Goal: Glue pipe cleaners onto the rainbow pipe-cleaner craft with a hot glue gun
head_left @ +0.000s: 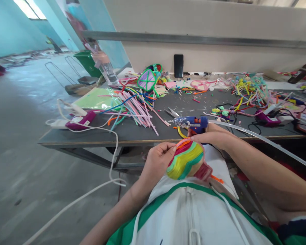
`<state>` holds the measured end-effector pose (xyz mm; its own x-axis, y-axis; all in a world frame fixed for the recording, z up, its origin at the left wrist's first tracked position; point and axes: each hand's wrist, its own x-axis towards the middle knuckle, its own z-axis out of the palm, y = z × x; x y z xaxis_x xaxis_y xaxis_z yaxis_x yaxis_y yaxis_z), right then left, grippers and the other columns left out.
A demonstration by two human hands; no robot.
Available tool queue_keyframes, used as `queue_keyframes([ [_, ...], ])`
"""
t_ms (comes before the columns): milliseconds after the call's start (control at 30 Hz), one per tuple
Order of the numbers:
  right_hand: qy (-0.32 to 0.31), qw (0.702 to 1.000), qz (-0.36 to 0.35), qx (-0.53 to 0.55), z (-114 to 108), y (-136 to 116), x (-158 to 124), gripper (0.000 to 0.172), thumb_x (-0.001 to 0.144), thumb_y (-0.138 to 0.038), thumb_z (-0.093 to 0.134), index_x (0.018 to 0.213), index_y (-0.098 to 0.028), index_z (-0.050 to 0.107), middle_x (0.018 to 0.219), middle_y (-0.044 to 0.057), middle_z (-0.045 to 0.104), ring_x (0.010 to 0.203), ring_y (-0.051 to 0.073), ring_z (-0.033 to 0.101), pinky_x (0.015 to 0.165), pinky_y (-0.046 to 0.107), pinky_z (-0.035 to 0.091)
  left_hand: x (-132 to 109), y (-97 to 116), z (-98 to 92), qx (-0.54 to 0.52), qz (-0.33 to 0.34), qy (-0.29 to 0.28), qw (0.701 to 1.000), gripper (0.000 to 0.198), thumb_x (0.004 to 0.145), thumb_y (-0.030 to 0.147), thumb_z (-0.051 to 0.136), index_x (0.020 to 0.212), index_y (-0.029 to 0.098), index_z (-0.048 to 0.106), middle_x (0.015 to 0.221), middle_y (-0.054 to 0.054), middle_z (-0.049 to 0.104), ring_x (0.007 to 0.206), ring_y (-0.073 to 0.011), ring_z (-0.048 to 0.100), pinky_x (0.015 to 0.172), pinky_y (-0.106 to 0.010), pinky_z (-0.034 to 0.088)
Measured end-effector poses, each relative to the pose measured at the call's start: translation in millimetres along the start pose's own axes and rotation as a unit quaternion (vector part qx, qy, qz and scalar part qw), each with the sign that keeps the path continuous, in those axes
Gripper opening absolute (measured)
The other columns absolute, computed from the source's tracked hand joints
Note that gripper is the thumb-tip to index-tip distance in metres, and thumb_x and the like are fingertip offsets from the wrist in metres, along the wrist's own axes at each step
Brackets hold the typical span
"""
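My left hand (156,160) pinches the left edge of a rounded craft piece (187,160), striped in fuzzy yellow, green, red and orange, like pipe cleaners laid side by side. The piece sits in front of my lap, with an orange stem (217,179) sticking out at its lower right. In my right hand (214,134) is a blue hot glue gun (193,123), its nozzle pointing left above the table edge. A long clear glue stick (265,136) runs out of its back. The right thumb reaches to the top edge of the piece. Some right fingers are hidden behind the gun.
Scissors (173,113) lie just behind the gun. Pink pipe cleaners (137,110) are heaped on the table's left, beside a purple power strip (81,120) with a white cable. A water bottle (105,68), a phone (179,66) and another craft piece (147,80) stand farther back.
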<state>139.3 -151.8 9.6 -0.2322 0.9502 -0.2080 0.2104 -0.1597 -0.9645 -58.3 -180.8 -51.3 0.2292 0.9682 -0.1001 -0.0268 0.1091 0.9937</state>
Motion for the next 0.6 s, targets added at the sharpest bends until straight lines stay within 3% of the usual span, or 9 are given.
queue_keyframes([
  [600, 0.052, 0.996, 0.039, -0.063, 4.6, -3.2, -0.4, 0.018, 0.049, -0.011, 0.064, 0.066, -0.017, 0.064, 0.062, -0.001, 0.063, 0.064, 0.017, 0.058, 0.062, 0.028, 0.045, -0.7, -3.3, -1.6, 0.026, 0.011, -0.003, 1.000, 0.024, 0.077, 0.035, 0.065, 0.087, 0.015, 0.072, 0.077, -0.005, 0.071, 0.067, -0.0156, 0.061, 0.059, -0.022, 0.047],
])
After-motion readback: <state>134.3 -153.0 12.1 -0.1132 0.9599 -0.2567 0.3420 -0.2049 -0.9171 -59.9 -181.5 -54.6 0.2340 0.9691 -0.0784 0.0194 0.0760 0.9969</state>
